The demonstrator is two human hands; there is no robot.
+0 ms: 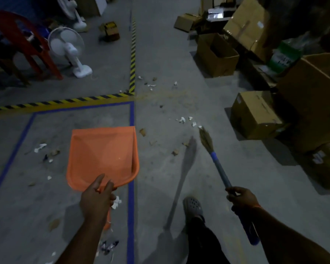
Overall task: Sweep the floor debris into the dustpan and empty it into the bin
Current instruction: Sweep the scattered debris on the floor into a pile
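My left hand (96,199) grips the handle of an orange dustpan (103,155), held above the grey floor with its mouth pointing away from me and nothing in its tray. My right hand (240,199) is closed around the blue handle of a short broom (218,166); the brown bristle tip (205,135) points at white paper scraps (187,120). More debris lies around: brown bits (175,152) between pan and broom, white scraps (40,147) left of the pan, and pieces (151,85) near the striped tape. No bin is in sight.
Cardboard boxes (255,117) pile up along the right side. Two white fans (69,50) and a red chair (21,44) stand at the far left. Yellow-black hazard tape (65,101) and blue tape lines (131,206) mark the floor. My grey shoe (192,206) is between my hands.
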